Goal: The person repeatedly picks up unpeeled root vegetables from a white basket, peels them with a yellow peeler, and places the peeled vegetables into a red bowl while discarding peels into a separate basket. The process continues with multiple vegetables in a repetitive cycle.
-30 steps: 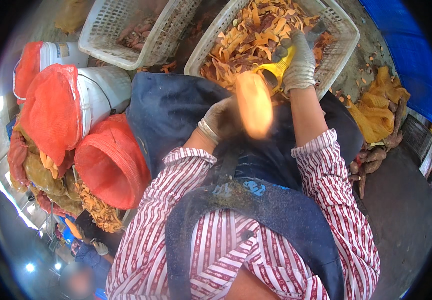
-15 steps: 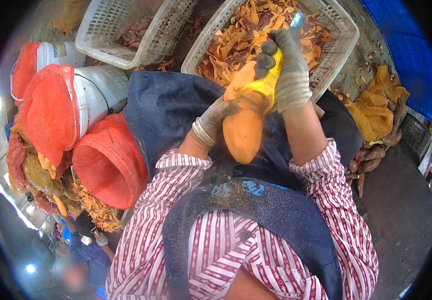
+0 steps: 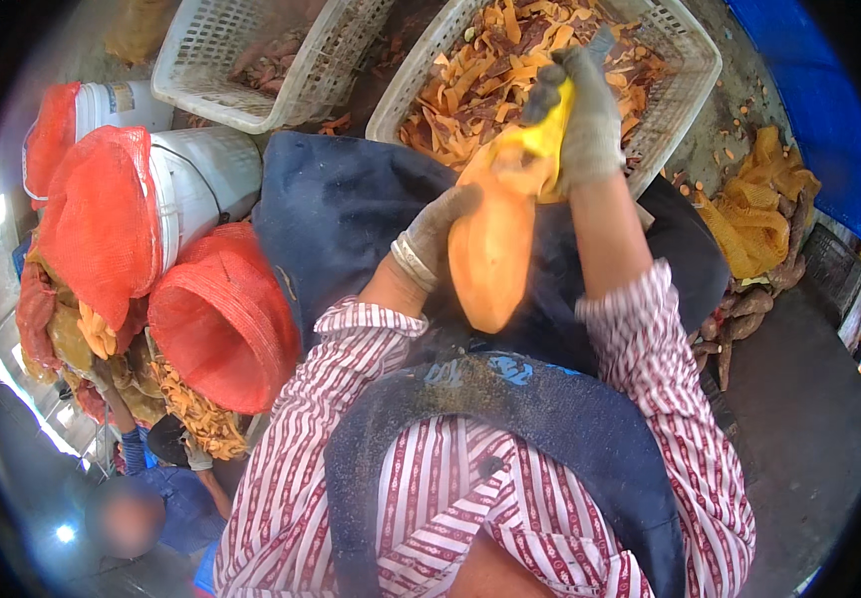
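In the middle of the head view, over the dark apron on my lap, a large peeled orange sweet potato point(image 3: 492, 264) points its tapered end toward me. My left hand point(image 3: 435, 237), in a grey glove, is closed round its left side. A yellow peeler point(image 3: 547, 135) lies against the sweet potato's far end, its blade partly hidden and blurred. My gloved right hand point(image 3: 592, 125) grips this peeler, dark fingertips wrapped over its far part. Beyond my hands, a white plastic basket point(image 3: 702, 75) holds a heap of orange and reddish peelings point(image 3: 450, 112).
Another white basket point(image 3: 336, 85) at far left holds reddish roots. Left stand white buckets point(image 3: 201, 174) with red mesh bags point(image 3: 102, 224), and an open red mesh bag point(image 3: 221, 329). Right lie a yellow mesh sack point(image 3: 749, 234) and unpeeled roots point(image 3: 744, 324). Another person point(image 3: 176, 503) works lower left.
My right hand and the peeler have shifted slightly away from me along the sweet potato. The sweet potato has turned a little in my left hand. The other person's arm has moved.
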